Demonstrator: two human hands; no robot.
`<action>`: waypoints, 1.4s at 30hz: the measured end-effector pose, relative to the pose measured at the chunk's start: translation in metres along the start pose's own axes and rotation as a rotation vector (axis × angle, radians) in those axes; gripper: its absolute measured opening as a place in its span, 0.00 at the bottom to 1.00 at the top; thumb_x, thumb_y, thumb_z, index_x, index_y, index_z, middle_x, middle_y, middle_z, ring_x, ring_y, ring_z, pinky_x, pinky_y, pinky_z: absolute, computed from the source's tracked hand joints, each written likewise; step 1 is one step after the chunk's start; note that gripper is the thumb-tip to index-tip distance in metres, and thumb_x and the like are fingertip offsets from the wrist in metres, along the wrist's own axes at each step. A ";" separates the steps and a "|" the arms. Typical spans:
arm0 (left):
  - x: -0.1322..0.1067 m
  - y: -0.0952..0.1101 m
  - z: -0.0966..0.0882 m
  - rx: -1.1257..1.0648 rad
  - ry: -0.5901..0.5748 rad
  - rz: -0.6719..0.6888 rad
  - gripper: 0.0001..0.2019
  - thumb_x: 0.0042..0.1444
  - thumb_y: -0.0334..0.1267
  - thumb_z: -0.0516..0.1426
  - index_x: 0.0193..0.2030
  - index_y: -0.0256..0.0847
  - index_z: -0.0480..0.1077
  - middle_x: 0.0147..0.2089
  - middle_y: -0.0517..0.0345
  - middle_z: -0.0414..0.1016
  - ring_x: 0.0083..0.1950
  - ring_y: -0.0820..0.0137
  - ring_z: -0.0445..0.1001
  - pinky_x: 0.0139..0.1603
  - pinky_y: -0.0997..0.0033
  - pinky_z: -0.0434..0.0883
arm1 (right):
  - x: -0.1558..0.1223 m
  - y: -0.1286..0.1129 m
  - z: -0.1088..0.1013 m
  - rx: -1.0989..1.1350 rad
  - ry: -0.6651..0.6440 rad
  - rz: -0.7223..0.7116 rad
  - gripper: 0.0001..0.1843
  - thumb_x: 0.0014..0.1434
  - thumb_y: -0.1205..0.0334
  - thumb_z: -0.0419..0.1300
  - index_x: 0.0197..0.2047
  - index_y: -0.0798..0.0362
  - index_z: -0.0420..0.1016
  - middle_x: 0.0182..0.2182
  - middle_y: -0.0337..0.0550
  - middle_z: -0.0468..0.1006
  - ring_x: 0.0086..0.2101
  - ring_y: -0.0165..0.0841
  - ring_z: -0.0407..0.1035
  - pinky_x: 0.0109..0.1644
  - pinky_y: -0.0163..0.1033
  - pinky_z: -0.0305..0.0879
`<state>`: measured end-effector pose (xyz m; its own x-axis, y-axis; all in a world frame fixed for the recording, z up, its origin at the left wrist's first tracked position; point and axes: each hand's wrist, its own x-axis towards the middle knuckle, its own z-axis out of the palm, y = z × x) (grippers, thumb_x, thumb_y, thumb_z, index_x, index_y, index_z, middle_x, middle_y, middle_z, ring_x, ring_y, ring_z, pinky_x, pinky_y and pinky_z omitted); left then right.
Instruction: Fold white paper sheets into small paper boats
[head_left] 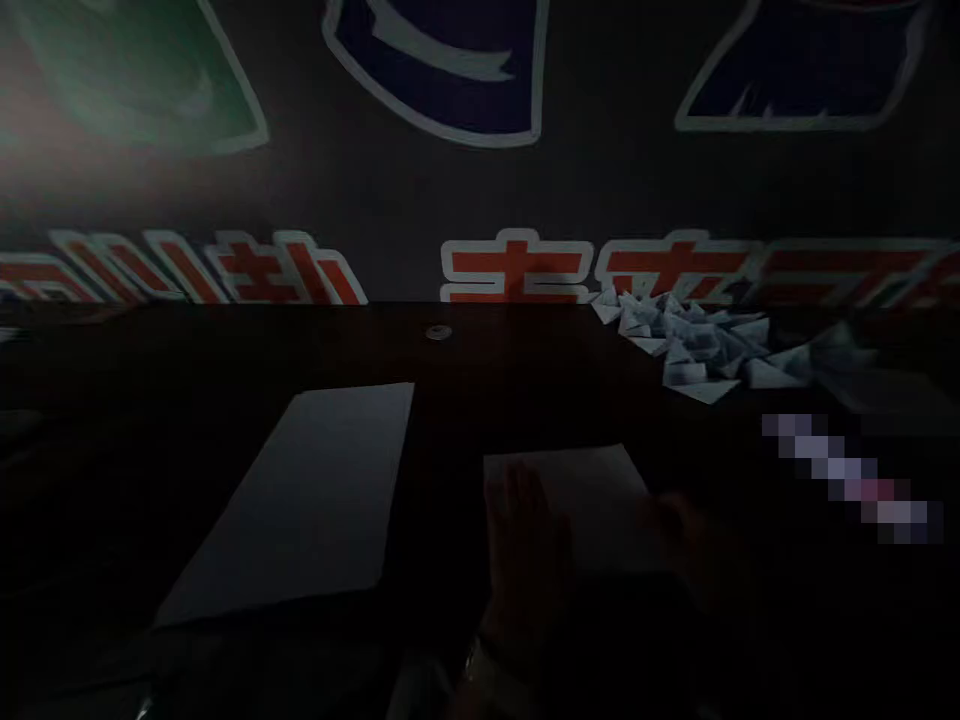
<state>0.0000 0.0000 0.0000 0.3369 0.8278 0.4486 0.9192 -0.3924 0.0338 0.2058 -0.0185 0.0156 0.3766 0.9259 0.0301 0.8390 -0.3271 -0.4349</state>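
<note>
A white sheet of paper (592, 500) lies on the dark table in front of me. My left hand (525, 545) rests flat on its left part, with the fingers stretched out and close together. At the sheet's right edge is my right hand (682, 530), dim and blurred. Its fingers look curled, but whether they grip the paper is too dark to see. To the left lies a stack of white paper (300, 500), apart from both hands.
A heap of folded white paper pieces (697, 340) sits at the back right. A small round object (439, 332) lies near the wall (405, 200), which bears painted shapes and red characters. Something pixelated (847, 475) is at the right. The light is very low.
</note>
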 end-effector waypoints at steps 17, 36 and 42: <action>0.006 0.004 -0.009 -0.063 -0.091 -0.088 0.25 0.62 0.40 0.43 0.62 0.27 0.57 0.65 0.38 0.53 0.67 0.53 0.49 0.64 0.43 0.51 | 0.001 -0.006 -0.007 -0.127 -0.002 0.038 0.28 0.58 0.41 0.42 0.35 0.53 0.73 0.30 0.50 0.80 0.31 0.43 0.74 0.33 0.43 0.66; 0.005 0.006 -0.006 -0.037 -0.062 -0.096 0.25 0.61 0.38 0.43 0.62 0.25 0.56 0.65 0.37 0.53 0.67 0.53 0.47 0.64 0.43 0.51 | 0.001 -0.012 -0.010 -0.185 -0.116 0.107 0.26 0.60 0.43 0.42 0.38 0.53 0.71 0.35 0.51 0.79 0.36 0.44 0.74 0.37 0.44 0.64; 0.005 0.004 -0.007 -0.030 -0.091 -0.083 0.25 0.61 0.38 0.43 0.62 0.26 0.56 0.65 0.38 0.53 0.68 0.52 0.47 0.64 0.42 0.49 | 0.001 -0.016 -0.012 -0.198 -0.107 0.095 0.25 0.60 0.44 0.42 0.39 0.53 0.71 0.34 0.50 0.79 0.36 0.43 0.74 0.37 0.43 0.64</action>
<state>0.0043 0.0000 0.0083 0.2785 0.8903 0.3603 0.9385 -0.3319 0.0947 0.1980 -0.0144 0.0331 0.4225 0.9006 -0.1024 0.8665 -0.4344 -0.2459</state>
